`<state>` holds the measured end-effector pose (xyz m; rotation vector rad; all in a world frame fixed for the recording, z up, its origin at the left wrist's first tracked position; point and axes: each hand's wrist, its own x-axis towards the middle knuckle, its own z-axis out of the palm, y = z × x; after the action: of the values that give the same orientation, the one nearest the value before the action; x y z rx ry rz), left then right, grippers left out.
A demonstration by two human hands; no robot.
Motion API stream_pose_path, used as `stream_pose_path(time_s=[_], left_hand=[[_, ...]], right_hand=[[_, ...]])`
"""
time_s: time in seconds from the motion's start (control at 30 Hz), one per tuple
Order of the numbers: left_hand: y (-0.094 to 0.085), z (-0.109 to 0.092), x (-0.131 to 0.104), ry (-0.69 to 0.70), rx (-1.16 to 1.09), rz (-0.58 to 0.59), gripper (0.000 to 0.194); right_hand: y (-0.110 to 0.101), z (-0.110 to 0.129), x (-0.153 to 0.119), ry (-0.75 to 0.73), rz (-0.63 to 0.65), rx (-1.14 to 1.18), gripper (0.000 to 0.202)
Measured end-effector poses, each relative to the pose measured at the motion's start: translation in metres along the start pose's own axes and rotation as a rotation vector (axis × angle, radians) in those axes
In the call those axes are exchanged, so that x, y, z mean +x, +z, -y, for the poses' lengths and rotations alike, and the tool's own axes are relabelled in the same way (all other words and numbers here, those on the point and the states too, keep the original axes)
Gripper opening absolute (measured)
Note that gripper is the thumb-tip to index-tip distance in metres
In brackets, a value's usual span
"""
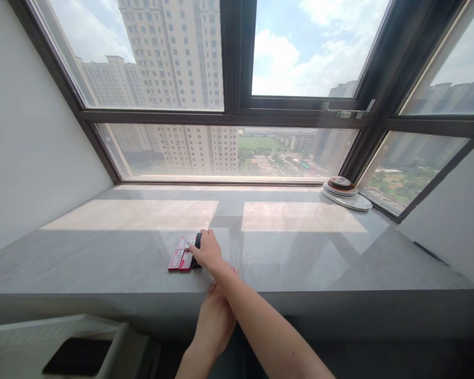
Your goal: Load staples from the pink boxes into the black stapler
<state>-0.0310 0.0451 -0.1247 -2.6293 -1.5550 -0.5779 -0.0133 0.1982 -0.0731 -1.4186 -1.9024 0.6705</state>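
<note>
My right hand (208, 250) reaches across to the left, over my left hand. Its fingers are closed on a small black object (198, 240), whose exact kind I cannot tell. Beside it on the sill lie several small flat red-and-white boxes: one at the front left (176, 260), one next to it (185, 261) and one behind (180, 242). Under the fingertips is a dark piece (196, 263), partly covered. My left hand (216, 318) is at the sill's front edge, its fingers bent and largely hidden behind my right forearm. A bit of pink (234, 270) shows beside that forearm.
The pale stone windowsill (102, 258) ends in a front edge just below the hands. Stacked plates or lids (342, 190) stand in the far right corner by the dark window frame (231, 118). At lower left is a white appliance-like object (55, 329) with a dark panel.
</note>
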Motion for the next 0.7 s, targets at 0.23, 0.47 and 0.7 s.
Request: stream_pose_path(time_s=[0.23,0.47,0.7], left_hand=[[-0.023,-0.018,-0.003,-0.132,-0.041,-0.087,0.045],[-0.015,-0.031,0.046,-0.155,-0.054,-0.101,0.039],[-0.001,-0.019,0.063,-0.059,-0.005,-0.03,0.051]], right_hand=[[-0.096,-0.064,-0.037,-0.1,0.083,-0.095,0.052],[-0.137,-0.093,-0.096,-0.024,-0.175,-0.201,0.033],[-0.124,-0.086,-0.084,0.078,-0.426,0.035,0.027]])
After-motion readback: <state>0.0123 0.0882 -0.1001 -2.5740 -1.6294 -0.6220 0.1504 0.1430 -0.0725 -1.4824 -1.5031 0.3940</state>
